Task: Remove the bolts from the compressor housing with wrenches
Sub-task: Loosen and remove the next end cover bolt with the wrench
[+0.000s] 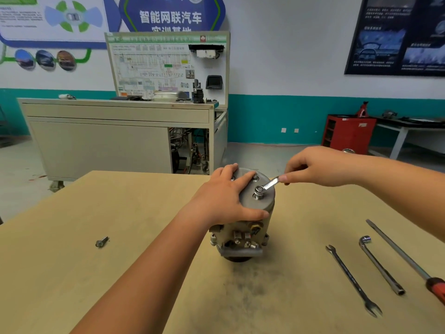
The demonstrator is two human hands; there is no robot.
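The compressor housing point(261, 201) stands upright in the middle of the tan table point(120, 213), its round grey cover facing up. My left hand point(224, 196) lies flat over the cover's left side, fingers spread and the thumb against its front edge. A raised bolt point(258, 192) stands out of the cover. A small wrench point(271, 183) has its ring end on that bolt. My right hand point(313, 166) pinches the wrench's other end from the right. Another bolt head point(255, 177) sits in the cover near my left fingertips.
One loose bolt point(101, 241) lies on the table to the left. On the right lie a combination wrench point(352, 280), an L-shaped socket wrench point(380, 265) and a long screwdriver point(407, 260) with a red handle. A training bench point(115, 136) stands behind the table.
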